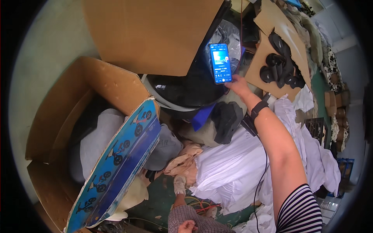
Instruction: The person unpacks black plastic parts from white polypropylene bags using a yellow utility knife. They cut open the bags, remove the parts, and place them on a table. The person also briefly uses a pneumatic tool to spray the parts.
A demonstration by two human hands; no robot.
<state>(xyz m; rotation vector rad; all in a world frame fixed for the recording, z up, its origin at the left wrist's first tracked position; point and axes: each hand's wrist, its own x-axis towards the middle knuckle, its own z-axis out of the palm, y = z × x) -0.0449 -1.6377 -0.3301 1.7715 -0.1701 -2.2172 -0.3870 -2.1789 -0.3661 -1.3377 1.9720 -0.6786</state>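
At the top centre a smartphone (220, 64) with a lit blue screen stands tilted upright in front of clear plastic wrapping (230, 34). My right hand (237, 87) reaches up to it, fingers closed at its lower right corner. A black band sits round that wrist. Just left of the phone is a glossy black rounded surface (180, 90) with a grey rim. Low in the view, my left hand (187, 226) rests over the checked shorts (196, 217), its fingers curled in and nothing visible in them; the lower edge cuts it off.
An open cardboard box (110, 79) with a blue printed side fills the left, grey bundles (103, 136) inside. A big cardboard sheet (147, 35) juts in above. White sacks (237, 167) lie beneath my right arm, crossed by a black cable (261, 178). Black parts (276, 68) rest on cardboard, upper right.
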